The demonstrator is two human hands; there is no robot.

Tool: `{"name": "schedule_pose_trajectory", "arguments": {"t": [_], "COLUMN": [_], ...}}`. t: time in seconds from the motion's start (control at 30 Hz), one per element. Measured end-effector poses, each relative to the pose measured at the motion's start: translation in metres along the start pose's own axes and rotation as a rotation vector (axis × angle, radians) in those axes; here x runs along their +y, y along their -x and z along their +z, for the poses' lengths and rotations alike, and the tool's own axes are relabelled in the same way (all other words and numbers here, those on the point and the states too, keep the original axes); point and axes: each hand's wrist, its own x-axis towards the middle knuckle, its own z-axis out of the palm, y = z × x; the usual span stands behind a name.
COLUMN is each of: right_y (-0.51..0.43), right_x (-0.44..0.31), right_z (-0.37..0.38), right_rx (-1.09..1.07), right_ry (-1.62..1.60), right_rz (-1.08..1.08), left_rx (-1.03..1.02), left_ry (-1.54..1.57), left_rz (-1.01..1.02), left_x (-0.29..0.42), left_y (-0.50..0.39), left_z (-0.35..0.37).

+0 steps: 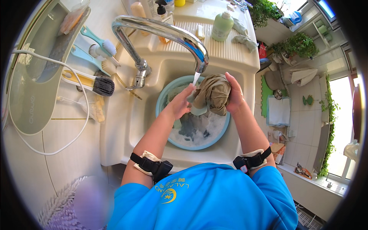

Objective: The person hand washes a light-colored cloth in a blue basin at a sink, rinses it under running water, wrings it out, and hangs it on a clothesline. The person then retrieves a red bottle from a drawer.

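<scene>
A bunched, wet olive-brown cloth [214, 92] is held over a light blue basin [164, 135]. My right hand [235, 95] grips its right side with the fingers behind it. On its left, my left hand [182, 102] is under the stream of water [196, 78] from the chrome faucet [184, 36]; the palm faces the cloth, and whether the fingers grip it cannot be told. Water runs off below the cloth. In the basin, dark and pale fabric [189, 126] lies in foamy water.
The basin sits in a cream sink [138, 123]. Brushes [102, 84] hang on the left wall beside a looped white cable [83, 95]. Behind, the ribbed drainboard [187, 27] bears a green pump bottle [222, 26], a soap bar [200, 32] and grey cloths [244, 41].
</scene>
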Motion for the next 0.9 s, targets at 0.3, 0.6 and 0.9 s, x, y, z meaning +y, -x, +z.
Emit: {"name": "schedule_pose_trajectory", "arguments": {"t": [0.3, 0.6, 0.9], "right_y": [0.005, -0.034, -0.038], "right_x": [0.006, 0.029, 0.087], "right_z": [0.018, -0.023, -0.006], "right_rx": [-0.010, 0.173, -0.053], "right_ry": [0.095, 0.011, -0.278], "right_rz": [0.132, 0.135, 0.330], "left_rx": [-0.081, 0.418, 0.332], "left_ry": [0.396, -0.097, 0.207], "left_rz": [-0.013, 0.361, 0.521], "left_x": [-0.033, 0.013, 0.020], "left_y": [0.002, -0.001, -0.011], "left_z": [0.011, 0.030, 0.076]}}
